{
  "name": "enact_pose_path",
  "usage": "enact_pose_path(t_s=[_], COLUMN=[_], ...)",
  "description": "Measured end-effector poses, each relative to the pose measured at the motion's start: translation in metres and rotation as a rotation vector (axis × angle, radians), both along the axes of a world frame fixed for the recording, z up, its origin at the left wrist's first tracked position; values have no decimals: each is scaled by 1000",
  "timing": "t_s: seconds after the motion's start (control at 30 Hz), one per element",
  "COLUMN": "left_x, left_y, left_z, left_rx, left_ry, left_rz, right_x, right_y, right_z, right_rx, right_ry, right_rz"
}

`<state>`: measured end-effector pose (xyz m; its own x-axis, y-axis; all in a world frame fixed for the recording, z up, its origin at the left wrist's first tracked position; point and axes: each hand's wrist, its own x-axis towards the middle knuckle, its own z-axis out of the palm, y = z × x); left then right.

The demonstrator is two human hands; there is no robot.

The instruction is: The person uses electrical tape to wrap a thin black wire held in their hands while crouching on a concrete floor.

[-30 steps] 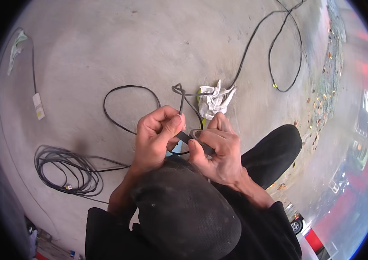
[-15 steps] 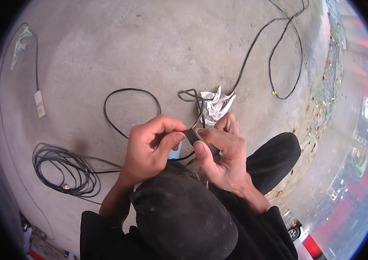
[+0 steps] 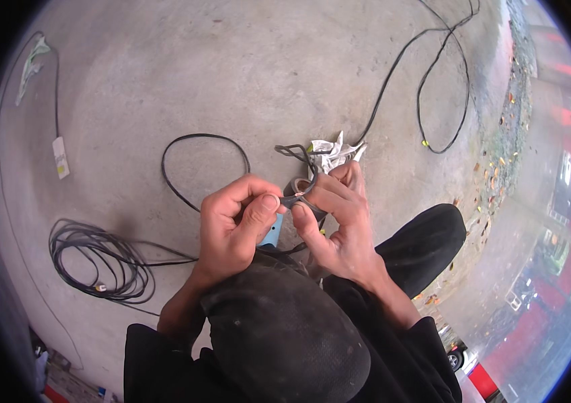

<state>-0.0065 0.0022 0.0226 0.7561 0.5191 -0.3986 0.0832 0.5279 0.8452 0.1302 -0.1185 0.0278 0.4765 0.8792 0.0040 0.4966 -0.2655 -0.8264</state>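
Observation:
Between thumb and forefinger of my left hand (image 3: 238, 218) is the end of a black electrical cable (image 3: 315, 173), with dark tape around it. A small reddish bare stretch of wire shows at the pinch. My right hand (image 3: 342, 225) is closed on a roll of black tape (image 3: 295, 186), pressed close against the cable; its fingers hide part of the roll. The two hands nearly touch at the fingertips. Just below them a light blue object (image 3: 272, 233) shows in part. Beyond my right hand lies a crumpled white cloth or glove (image 3: 329, 153).
A coil of black cable (image 3: 100, 269) lies on the concrete floor at left, and a single loop (image 3: 206, 138) nearer the middle. A white power strip (image 3: 61, 158) sits far left, below a pale green cloth (image 3: 33, 64). More cable (image 3: 420, 101) runs far right. My dark-clad knee (image 3: 433, 238) rises at right.
My right hand has shifted slightly up and left, turning the tape roll to the far side of the cable. My left hand keeps its pinch, a little higher and more to the left.

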Motion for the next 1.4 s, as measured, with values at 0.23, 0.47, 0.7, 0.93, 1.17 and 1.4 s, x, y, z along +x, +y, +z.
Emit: enact_pose_path(t_s=[0.23, 0.47, 0.7, 0.93, 1.17, 1.4], left_x=[-5, -6, -2, 0, -12, 14], left_y=[4, 9, 5, -4, -19, -5], left_z=[-8, -16, -23, -17, -119, -47], left_rx=[-142, -401, -497, -71, 1006, 148], left_ry=[5, -62, -46, 31, -227, -49], left_rz=[-72, -219, -277, -199, -160, -87], right_x=[-4, -2, 3, 17, 1, 10], right_y=[5, 9, 2, 9, 23, -5], right_z=[-7, -17, -23, 10, 21, 29], right_rx=[12, 197, 163, 28, 108, -12], right_ry=[-72, 144, 119, 14, -93, 331], right_rz=[-67, -313, -376, -102, 68, -130])
